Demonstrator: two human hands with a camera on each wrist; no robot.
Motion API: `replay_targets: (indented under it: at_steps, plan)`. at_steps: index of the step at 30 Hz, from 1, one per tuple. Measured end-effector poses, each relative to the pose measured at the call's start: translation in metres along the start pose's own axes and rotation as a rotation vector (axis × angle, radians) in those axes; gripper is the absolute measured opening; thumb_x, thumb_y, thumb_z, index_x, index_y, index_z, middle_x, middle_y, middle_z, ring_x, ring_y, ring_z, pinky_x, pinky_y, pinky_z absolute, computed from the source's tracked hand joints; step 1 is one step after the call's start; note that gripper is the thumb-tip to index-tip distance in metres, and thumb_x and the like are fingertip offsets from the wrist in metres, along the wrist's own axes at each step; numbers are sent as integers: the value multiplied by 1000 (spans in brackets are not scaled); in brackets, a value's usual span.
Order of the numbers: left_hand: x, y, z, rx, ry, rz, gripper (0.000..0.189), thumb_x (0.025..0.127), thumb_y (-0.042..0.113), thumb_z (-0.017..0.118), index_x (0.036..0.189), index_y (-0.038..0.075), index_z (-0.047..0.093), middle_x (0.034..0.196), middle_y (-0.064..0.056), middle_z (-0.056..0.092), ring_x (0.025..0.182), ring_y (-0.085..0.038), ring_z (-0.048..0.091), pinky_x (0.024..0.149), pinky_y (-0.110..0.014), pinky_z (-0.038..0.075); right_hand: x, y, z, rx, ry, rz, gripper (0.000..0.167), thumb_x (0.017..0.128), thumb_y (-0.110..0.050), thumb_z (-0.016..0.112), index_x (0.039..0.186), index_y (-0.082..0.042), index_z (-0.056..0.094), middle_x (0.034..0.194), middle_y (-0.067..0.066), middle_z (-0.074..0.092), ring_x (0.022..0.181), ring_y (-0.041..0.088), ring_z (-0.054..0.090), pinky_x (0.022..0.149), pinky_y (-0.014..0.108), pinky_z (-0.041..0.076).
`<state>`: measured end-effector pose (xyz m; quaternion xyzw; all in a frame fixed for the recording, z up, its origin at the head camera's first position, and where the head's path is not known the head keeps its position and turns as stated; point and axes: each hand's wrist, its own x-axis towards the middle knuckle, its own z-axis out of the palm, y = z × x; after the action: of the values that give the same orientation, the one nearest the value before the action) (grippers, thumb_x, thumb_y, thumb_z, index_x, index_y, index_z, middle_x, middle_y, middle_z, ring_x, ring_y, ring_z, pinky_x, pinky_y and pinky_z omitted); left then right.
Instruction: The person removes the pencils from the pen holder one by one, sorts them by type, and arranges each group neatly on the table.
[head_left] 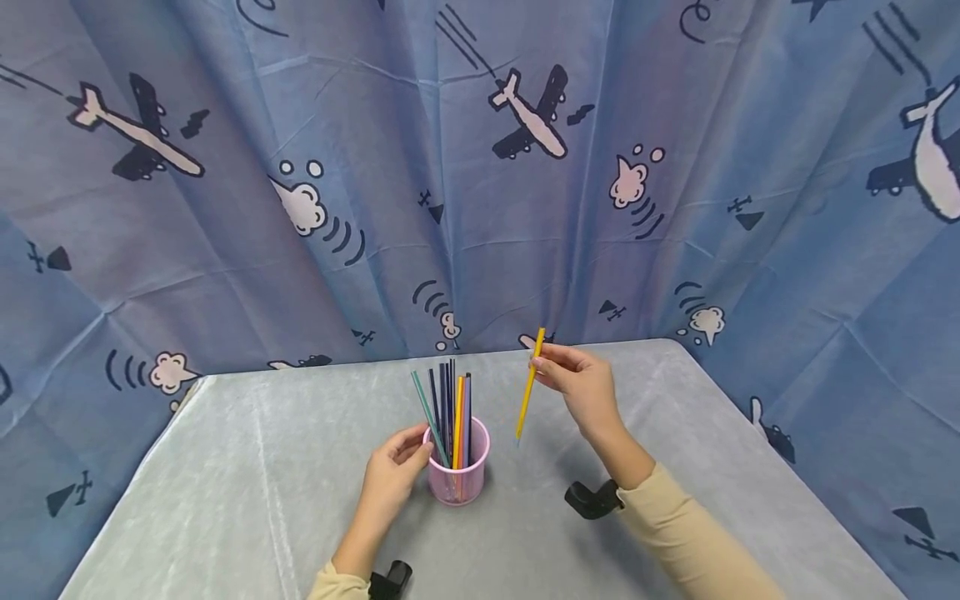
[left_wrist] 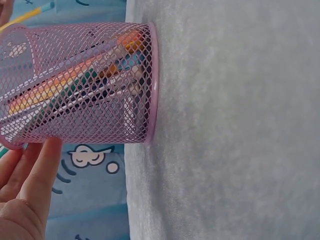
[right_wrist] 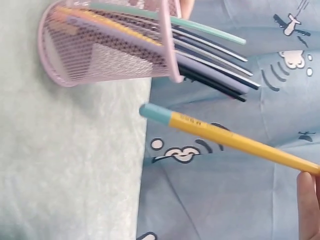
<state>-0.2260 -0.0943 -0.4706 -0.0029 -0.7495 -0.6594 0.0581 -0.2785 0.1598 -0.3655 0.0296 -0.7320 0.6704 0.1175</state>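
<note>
A pink mesh pencil cup (head_left: 457,483) stands upright on the table, with several pencils (head_left: 457,417) leaning in it. Fingers of my left hand (head_left: 393,471) touch the cup's left side near the rim; the left wrist view shows them fairly straight against the mesh (left_wrist: 95,90). Right of the cup, my right hand (head_left: 585,387) pinches a yellow pencil (head_left: 530,383) near its upper end, above the table. Its blue end (right_wrist: 155,114) points down, apart from the cup. In the right wrist view only part of the right hand (right_wrist: 308,205) shows, at the edge.
A pale grey cloth covers the table (head_left: 300,475). Behind it hangs a blue curtain (head_left: 390,192) printed with planes and clouds. Black wrist straps (head_left: 592,500) sit at both cuffs.
</note>
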Motion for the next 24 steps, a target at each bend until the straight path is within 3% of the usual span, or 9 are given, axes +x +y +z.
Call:
replay_targets:
  at_steps: [8,24]
  plan:
    - [-1,2,0,1,-5,31,36,96,12,64,127,-6,62,127,-24,65,114,-30,65,90,-14,54,3,16,2,10,-28,71,33,89,-3,72,119,11,66,91,-2,75,79,2,71,77,23,62]
    - [-3,3,0,-32,-19,31,38,96,13,65,128,-7,61,129,-24,64,116,-31,64,87,-10,52,3,43,5,-59,-64,174,33,89,-4,72,117,13,67,101,16,76,78,4,71,74,22,62]
